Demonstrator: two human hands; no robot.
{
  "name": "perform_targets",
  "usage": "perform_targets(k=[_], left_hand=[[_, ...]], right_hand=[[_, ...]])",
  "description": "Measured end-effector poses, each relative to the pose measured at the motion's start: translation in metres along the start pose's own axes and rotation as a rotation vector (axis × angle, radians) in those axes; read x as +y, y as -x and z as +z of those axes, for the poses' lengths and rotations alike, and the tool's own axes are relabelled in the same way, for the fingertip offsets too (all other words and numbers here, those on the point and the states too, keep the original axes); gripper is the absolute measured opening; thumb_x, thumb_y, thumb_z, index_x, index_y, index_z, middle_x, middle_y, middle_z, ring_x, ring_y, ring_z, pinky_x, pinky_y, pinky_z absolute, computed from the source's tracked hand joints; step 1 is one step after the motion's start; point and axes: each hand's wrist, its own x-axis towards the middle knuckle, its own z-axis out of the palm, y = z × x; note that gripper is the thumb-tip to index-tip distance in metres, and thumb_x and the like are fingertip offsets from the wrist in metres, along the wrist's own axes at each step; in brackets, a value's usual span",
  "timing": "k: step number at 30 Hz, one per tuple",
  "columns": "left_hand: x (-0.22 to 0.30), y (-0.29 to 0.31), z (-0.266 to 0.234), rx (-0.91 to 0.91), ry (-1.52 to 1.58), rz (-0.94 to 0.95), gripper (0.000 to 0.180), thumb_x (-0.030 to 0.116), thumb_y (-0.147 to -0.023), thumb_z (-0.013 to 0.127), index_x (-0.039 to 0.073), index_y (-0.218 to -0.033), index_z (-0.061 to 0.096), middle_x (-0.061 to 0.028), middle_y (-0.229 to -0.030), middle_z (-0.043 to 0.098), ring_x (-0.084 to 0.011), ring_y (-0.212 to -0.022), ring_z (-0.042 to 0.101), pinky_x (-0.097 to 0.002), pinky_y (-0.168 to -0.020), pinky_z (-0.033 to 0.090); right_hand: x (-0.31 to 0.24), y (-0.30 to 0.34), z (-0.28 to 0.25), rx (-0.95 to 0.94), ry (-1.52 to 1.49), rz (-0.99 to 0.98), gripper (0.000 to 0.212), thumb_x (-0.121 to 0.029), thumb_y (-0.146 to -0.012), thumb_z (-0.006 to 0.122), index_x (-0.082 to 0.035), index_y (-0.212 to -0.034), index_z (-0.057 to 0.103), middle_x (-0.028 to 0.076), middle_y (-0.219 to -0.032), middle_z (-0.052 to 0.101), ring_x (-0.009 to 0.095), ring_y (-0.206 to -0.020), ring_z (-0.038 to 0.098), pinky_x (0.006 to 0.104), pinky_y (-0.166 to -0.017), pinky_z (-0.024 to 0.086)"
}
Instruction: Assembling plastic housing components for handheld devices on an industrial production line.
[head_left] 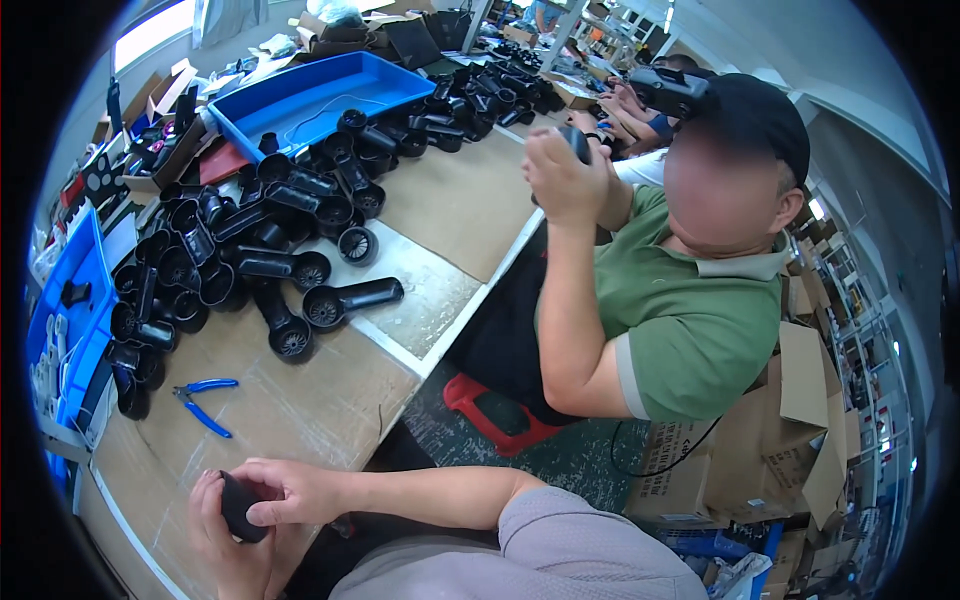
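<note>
At the near edge of the table, my left hand is wrapped round a black plastic part with a rounded outline. My right hand grips the same part from its right side, thumb pressed against it. Most of the part is covered by my fingers, so its full shape is hidden. Beyond my hands lie blue-handled nippers, their handles spread apart. Farther off is a heap of black plastic housings, each with a round cup and a handle-like arm. One housing lies at the heap's near right side.
A blue tray stands behind the heap, and another blue bin holds pale parts at the left. To my right a co-worker in a green shirt holds a dark part. Cardboard boxes and a red stool are beyond the table edge.
</note>
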Motion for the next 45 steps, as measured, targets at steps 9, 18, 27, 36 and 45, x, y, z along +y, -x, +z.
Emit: perform_targets(k=[9,18,27,36,45], left_hand=[[0.012,-0.004,-0.003,0.001,-0.022,0.055,0.065,0.008,-0.079,0.083,0.009,-0.138,0.054,-0.0173,-0.144,0.059,-0.0398,-0.131,0.059,-0.0477,-0.107,0.052],[0.019,-0.005,-0.005,0.016,-0.048,0.046,0.063,0.010,-0.078,0.083,0.010,-0.135,0.055,-0.0165,-0.145,0.059,-0.0409,-0.136,0.056,-0.0501,-0.110,0.049],[0.023,0.000,-0.007,0.025,-0.082,0.030,0.062,0.012,-0.078,0.084,0.010,-0.132,0.056,-0.0157,-0.146,0.059,-0.0419,-0.142,0.053,-0.0524,-0.114,0.047],[0.020,0.003,-0.005,0.085,-0.166,0.095,0.062,0.017,-0.078,0.085,0.011,-0.133,0.056,-0.0149,-0.146,0.056,-0.0402,-0.137,0.052,-0.0510,-0.111,0.047],[0.018,0.007,-0.006,0.103,-0.165,0.084,0.065,0.020,-0.078,0.086,0.011,-0.135,0.056,-0.0141,-0.139,0.056,-0.0379,-0.127,0.053,-0.0489,-0.105,0.048]], right_hand=[[-0.003,0.000,0.004,-0.041,-0.053,-0.024,0.043,-0.027,-0.094,0.069,-0.002,-0.129,0.062,0.013,-0.110,0.069,0.026,-0.092,0.059,0.0372,-0.085,0.050],[0.001,0.000,0.006,-0.043,-0.039,-0.025,0.049,-0.032,-0.094,0.070,-0.002,-0.131,0.061,0.011,-0.108,0.069,0.024,-0.089,0.058,0.0349,-0.082,0.049],[-0.001,-0.001,0.007,-0.083,-0.007,0.037,0.058,-0.040,-0.094,0.071,-0.002,-0.136,0.060,0.010,-0.109,0.068,0.022,-0.089,0.058,0.0322,-0.080,0.047],[0.006,-0.001,0.008,-0.097,-0.003,0.022,0.059,-0.038,-0.093,0.071,-0.002,-0.138,0.059,0.010,-0.111,0.068,0.022,-0.089,0.058,0.0317,-0.080,0.048],[-0.002,0.000,0.008,-0.073,0.025,0.003,0.062,-0.037,-0.092,0.071,-0.002,-0.142,0.058,0.011,-0.114,0.068,0.021,-0.091,0.058,0.0313,-0.081,0.048]])
